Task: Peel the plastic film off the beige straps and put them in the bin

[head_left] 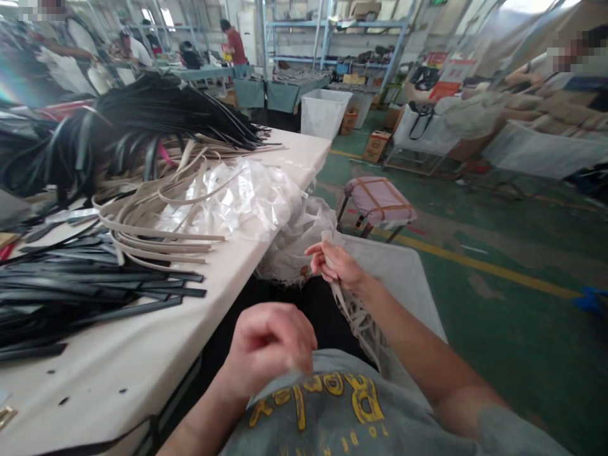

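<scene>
Over my lap, my right hand (339, 265) pinches a beige strap (336, 290) near one end. The strap's short tip rises above the fingers, and its length hangs down beside a white bin that holds more beige straps (368, 323). Close to my shirt, my left hand (273, 342) is curled with its back toward me. Its fingertips are hidden, so I cannot see what they hold, if anything. More beige straps (161, 244) lie curved on the table (228, 285) to the left, beside crumpled clear plastic (242, 196).
Black straps (95, 285) cover the table's left side, with a larger black heap (156, 114) behind. The white bin (403, 259) stands at my right. Beyond it are a padded stool (380, 199) and a white tub (323, 111). Other people work farther off.
</scene>
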{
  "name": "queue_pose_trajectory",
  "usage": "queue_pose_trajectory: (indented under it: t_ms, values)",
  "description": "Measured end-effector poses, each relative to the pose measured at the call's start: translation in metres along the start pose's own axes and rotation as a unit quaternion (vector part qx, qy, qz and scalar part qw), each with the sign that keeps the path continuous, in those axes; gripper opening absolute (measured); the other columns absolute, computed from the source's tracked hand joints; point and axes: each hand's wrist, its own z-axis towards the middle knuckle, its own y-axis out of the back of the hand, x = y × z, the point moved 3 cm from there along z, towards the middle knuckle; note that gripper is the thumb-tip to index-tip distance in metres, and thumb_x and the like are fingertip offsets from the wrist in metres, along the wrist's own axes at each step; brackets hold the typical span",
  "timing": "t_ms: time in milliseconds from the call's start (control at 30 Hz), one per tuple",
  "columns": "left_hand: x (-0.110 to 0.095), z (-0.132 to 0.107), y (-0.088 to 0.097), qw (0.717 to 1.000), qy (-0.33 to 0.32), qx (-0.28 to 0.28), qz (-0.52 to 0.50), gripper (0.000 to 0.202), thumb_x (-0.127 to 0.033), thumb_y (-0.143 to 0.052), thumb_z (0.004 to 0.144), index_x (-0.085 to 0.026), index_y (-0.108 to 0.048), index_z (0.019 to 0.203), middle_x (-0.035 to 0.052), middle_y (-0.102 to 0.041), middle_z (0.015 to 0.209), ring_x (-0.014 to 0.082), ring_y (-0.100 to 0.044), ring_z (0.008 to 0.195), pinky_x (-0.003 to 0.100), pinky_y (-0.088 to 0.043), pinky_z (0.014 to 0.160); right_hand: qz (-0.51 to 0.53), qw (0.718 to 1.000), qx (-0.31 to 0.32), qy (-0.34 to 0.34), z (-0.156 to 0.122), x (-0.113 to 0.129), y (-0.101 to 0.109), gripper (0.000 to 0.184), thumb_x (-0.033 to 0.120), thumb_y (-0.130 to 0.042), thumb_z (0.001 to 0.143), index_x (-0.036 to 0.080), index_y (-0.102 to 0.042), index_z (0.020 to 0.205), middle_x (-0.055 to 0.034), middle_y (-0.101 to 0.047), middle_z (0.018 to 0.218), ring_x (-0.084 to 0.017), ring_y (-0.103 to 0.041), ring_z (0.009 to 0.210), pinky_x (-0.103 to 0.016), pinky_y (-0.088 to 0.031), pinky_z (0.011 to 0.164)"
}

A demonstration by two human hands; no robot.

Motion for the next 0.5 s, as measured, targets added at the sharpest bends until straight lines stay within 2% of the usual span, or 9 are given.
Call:
queue_pose_trajectory:
  t_ms: [33,67,100,167,233,267,333,400,500]
  values:
    - [0.011,0.013,0.002,0.998,-0.029,-0.026,-0.049,0.046,-0.057,-0.086,0.063,-0.025,-0.055,0.051,-0.0001,-0.050,0.044,0.0171,-0.054,0.048,0.036,-0.053,0.060,-0.017,1.000,-0.019,-0.013,0.017,-0.004,-0.002,0.049,0.060,-0.052,0.089,0.014,-0.066,0.100,0.0016,-0.062,0.057,-0.004,-0.024,0.032,-0.018,-0.024,0.034]
    - [0.026,0.024,0.005,0.992,-0.031,-0.061,-0.109,0.045,-0.053,-0.085,0.068,-0.022,-0.055,0.055,-0.0017,-0.050,0.046,0.0141,-0.052,0.049,0.032,-0.051,0.061,-0.046,0.998,-0.038,-0.021,0.033,-0.009,-0.004,0.045,0.055,-0.052,0.090,0.014,-0.067,0.104,0.0036,-0.060,0.055,-0.004,-0.025,0.032,-0.018,-0.023,0.034]
    - [0.045,0.035,0.011,0.981,-0.002,-0.091,-0.169,0.047,-0.054,-0.082,0.073,-0.020,-0.053,0.056,-0.0023,-0.052,0.051,0.0115,-0.051,0.049,0.028,-0.050,0.060,-0.085,0.995,-0.057,-0.020,0.048,-0.012,-0.007,0.040,0.048,-0.053,0.091,0.014,-0.067,0.108,0.0050,-0.058,0.054,-0.004,-0.027,0.032,-0.018,-0.024,0.035]
    - [0.084,0.050,0.024,0.951,0.083,-0.144,-0.262,0.049,-0.056,-0.080,0.074,-0.018,-0.053,0.059,-0.0016,-0.055,0.057,0.0096,-0.051,0.050,0.024,-0.048,0.055,-0.184,0.980,-0.074,0.001,0.073,-0.017,-0.017,0.035,0.037,-0.055,0.092,0.015,-0.068,0.115,0.0058,-0.057,0.053,-0.006,-0.038,0.037,-0.018,-0.031,0.041]
    - [0.114,0.058,0.042,0.916,0.164,-0.225,-0.290,0.041,-0.050,-0.076,0.081,-0.016,-0.058,0.067,0.0014,-0.062,0.065,0.0097,-0.058,0.054,0.023,-0.050,0.058,-0.300,0.951,-0.066,0.036,0.092,-0.020,-0.031,0.036,0.031,-0.060,0.091,0.015,-0.068,0.122,0.0038,-0.063,0.058,-0.009,-0.052,0.048,-0.020,-0.041,0.052]
    - [0.123,0.061,0.051,0.900,0.183,-0.260,-0.297,0.036,-0.046,-0.073,0.085,-0.015,-0.061,0.072,0.0030,-0.065,0.069,0.0102,-0.061,0.057,0.023,-0.052,0.060,-0.364,0.928,-0.062,0.051,0.100,-0.022,-0.039,0.039,0.031,-0.063,0.090,0.017,-0.067,0.125,0.0017,-0.067,0.065,-0.011,-0.059,0.057,-0.021,-0.045,0.060]
    - [0.131,0.066,0.064,0.885,0.188,-0.299,-0.304,0.028,-0.040,-0.065,0.093,-0.014,-0.065,0.082,0.0054,-0.069,0.076,0.0108,-0.065,0.062,0.023,-0.054,0.064,-0.479,0.873,-0.065,0.062,0.113,-0.024,-0.053,0.044,0.035,-0.067,0.088,0.021,-0.065,0.130,-0.0032,-0.075,0.087,-0.017,-0.068,0.077,-0.025,-0.049,0.072]
    - [0.129,0.069,0.070,0.885,0.174,-0.301,-0.309,0.026,-0.037,-0.059,0.097,-0.014,-0.066,0.087,0.0065,-0.071,0.079,0.0110,-0.066,0.063,0.023,-0.055,0.064,-0.548,0.831,-0.082,0.058,0.123,-0.025,-0.061,0.044,0.038,-0.069,0.087,0.024,-0.065,0.130,-0.0062,-0.076,0.107,-0.022,-0.070,0.094,-0.028,-0.049,0.080]
    - [0.125,0.072,0.071,0.888,0.176,-0.300,-0.302,0.025,-0.037,-0.059,0.097,-0.013,-0.067,0.091,0.0078,-0.071,0.081,0.0116,-0.067,0.062,0.023,-0.055,0.063,-0.568,0.816,-0.097,0.048,0.132,-0.024,-0.065,0.036,0.035,-0.067,0.089,0.023,-0.068,0.123,-0.0091,-0.075,0.109,-0.026,-0.069,0.100,-0.031,-0.048,0.082]
